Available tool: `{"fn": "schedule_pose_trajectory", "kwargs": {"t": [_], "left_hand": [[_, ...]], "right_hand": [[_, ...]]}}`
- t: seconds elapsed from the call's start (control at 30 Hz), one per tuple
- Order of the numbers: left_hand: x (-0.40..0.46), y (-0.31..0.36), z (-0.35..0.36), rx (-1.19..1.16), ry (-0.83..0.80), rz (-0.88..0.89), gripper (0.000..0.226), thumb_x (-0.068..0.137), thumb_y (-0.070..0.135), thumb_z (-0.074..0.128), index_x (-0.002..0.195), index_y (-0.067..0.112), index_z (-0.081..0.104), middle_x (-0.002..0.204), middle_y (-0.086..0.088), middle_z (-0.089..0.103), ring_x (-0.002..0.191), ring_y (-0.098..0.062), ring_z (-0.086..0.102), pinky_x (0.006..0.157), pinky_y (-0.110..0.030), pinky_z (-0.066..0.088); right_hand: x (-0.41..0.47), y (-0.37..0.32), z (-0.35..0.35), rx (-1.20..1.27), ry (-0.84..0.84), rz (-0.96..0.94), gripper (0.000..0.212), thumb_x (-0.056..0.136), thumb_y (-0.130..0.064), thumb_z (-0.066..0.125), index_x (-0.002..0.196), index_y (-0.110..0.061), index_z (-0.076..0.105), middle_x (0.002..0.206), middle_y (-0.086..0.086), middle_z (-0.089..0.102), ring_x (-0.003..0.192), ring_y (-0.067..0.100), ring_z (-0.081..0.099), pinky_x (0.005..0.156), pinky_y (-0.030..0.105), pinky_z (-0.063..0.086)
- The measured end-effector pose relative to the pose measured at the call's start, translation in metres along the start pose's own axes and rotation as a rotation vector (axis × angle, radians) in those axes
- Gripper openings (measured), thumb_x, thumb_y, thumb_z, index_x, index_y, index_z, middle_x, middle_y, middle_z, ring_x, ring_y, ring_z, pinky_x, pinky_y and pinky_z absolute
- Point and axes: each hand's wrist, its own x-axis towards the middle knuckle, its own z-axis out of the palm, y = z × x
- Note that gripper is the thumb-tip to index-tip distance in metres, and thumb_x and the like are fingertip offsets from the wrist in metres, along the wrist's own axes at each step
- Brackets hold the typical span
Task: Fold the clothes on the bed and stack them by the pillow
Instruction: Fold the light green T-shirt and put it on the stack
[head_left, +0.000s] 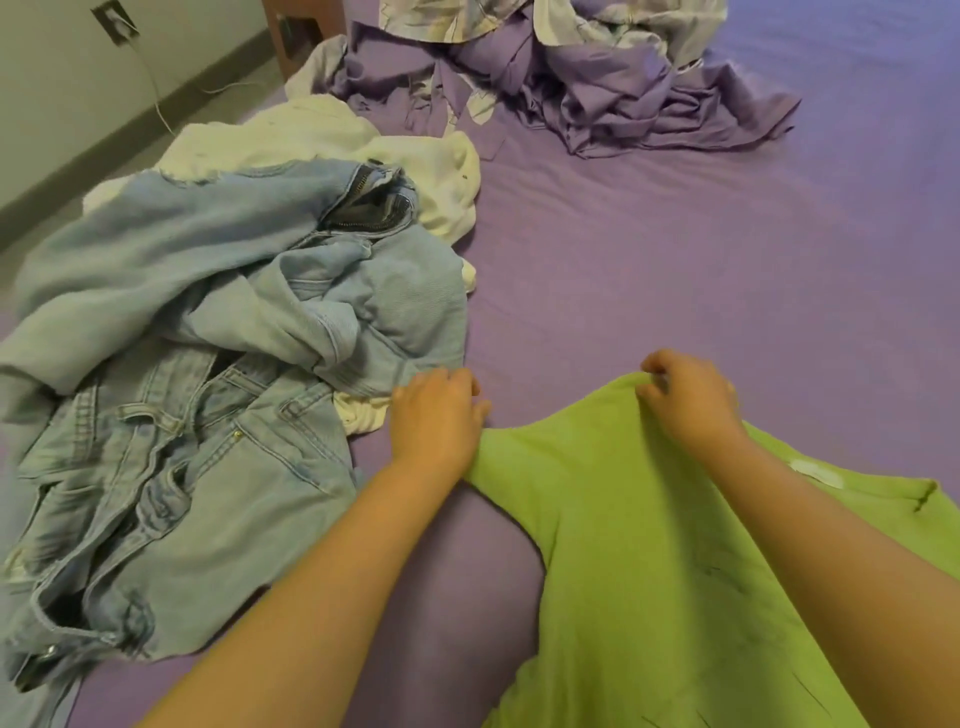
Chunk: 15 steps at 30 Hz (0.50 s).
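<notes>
A lime-green shirt (649, 545) is spread on the purple bed sheet (701, 249) at the lower right. My right hand (691, 400) pinches the shirt's far edge and lifts it into a peak. My left hand (436, 421) holds the green cloth at its left corner, fingers curled. To the left lies a heap of light-blue denim clothes (197, 364), jeans among them, on top of a white garment (363, 150).
A crumpled purple and patterned bedding pile (561, 78) lies at the far end of the bed. The bed's left edge borders a grey floor (156, 130) with a wall, an outlet and a white cable. Bare purple sheet stretches across the right half.
</notes>
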Motion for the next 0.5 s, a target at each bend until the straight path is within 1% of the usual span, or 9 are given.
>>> {"fn": "schedule_pose_trajectory", "kwargs": {"t": [0.07,0.13,0.2,0.27,0.33,0.37,0.4,0.47,0.5], "left_hand": [[0.005,-0.005,0.005,0.06,0.014,0.018,0.025,0.095,0.034,0.05,0.115,0.022,0.06,0.118,-0.004,0.057,0.113,-0.026,0.05,0.089,-0.038,0.038],[-0.002,-0.01,0.015,0.055,0.006,0.017,0.025,0.095,0.032,0.049,0.116,0.024,0.062,0.117,-0.002,0.057,0.111,-0.024,0.051,0.088,-0.037,0.039],[-0.012,-0.012,0.025,0.012,-0.03,-0.02,0.028,0.094,0.035,0.051,0.118,0.025,0.062,0.116,-0.003,0.057,0.109,-0.025,0.052,0.087,-0.036,0.041],[-0.021,-0.013,0.034,-0.009,-0.088,-0.051,0.034,0.092,0.039,0.053,0.123,0.025,0.058,0.119,-0.003,0.056,0.111,-0.025,0.052,0.087,-0.035,0.04],[-0.027,-0.013,0.038,0.0,-0.132,-0.042,0.037,0.091,0.04,0.055,0.126,0.026,0.056,0.12,-0.004,0.055,0.112,-0.025,0.05,0.088,-0.035,0.04],[-0.029,-0.012,0.039,-0.014,-0.137,-0.041,0.035,0.091,0.039,0.056,0.124,0.026,0.058,0.118,-0.003,0.055,0.111,-0.025,0.05,0.088,-0.034,0.04],[-0.032,-0.012,0.037,-0.034,-0.129,-0.044,0.032,0.091,0.037,0.056,0.12,0.026,0.06,0.115,-0.003,0.056,0.11,-0.024,0.051,0.087,-0.034,0.039],[-0.039,-0.011,0.032,-0.06,-0.069,-0.03,0.023,0.09,0.034,0.058,0.111,0.025,0.064,0.107,-0.001,0.058,0.105,-0.023,0.051,0.084,-0.034,0.038],[-0.044,-0.012,0.029,-0.086,-0.018,-0.006,0.017,0.089,0.03,0.06,0.104,0.023,0.067,0.101,-0.002,0.058,0.1,-0.023,0.052,0.082,-0.034,0.038]], "right_hand": [[0.0,0.0,0.009,0.057,0.003,0.016,0.03,0.09,-0.019,0.059,0.12,-0.016,0.061,0.12,0.004,0.066,0.119,0.029,0.052,0.094,0.041,0.041],[-0.003,0.0,0.016,0.02,0.015,-0.055,0.027,0.092,-0.021,0.057,0.118,-0.016,0.063,0.121,0.007,0.064,0.123,0.03,0.048,0.098,0.041,0.038],[-0.006,0.001,0.019,-0.078,-0.005,-0.24,0.025,0.093,-0.025,0.056,0.116,-0.019,0.065,0.124,0.003,0.062,0.13,0.028,0.041,0.106,0.042,0.032],[-0.01,-0.001,0.02,-0.175,-0.093,-0.446,0.03,0.093,-0.029,0.058,0.121,-0.022,0.063,0.13,-0.002,0.058,0.135,0.026,0.036,0.11,0.042,0.027],[-0.014,-0.006,0.025,-0.241,-0.179,-0.539,0.034,0.091,-0.031,0.06,0.125,-0.024,0.062,0.134,-0.004,0.055,0.139,0.025,0.03,0.112,0.041,0.024],[-0.018,-0.011,0.027,-0.247,-0.186,-0.555,0.032,0.09,-0.03,0.061,0.122,-0.022,0.063,0.133,-0.004,0.056,0.14,0.025,0.029,0.111,0.042,0.022],[-0.022,-0.016,0.028,-0.229,-0.157,-0.571,0.026,0.089,-0.026,0.064,0.114,-0.02,0.067,0.128,-0.002,0.059,0.138,0.027,0.032,0.11,0.044,0.023],[-0.029,-0.02,0.027,-0.159,-0.012,-0.629,0.012,0.079,-0.014,0.075,0.09,-0.012,0.072,0.107,0.006,0.068,0.126,0.037,0.048,0.102,0.052,0.035],[-0.032,-0.02,0.026,-0.129,0.062,-0.658,0.012,0.073,-0.009,0.08,0.081,-0.009,0.071,0.098,0.009,0.07,0.117,0.041,0.055,0.095,0.054,0.041]]}}
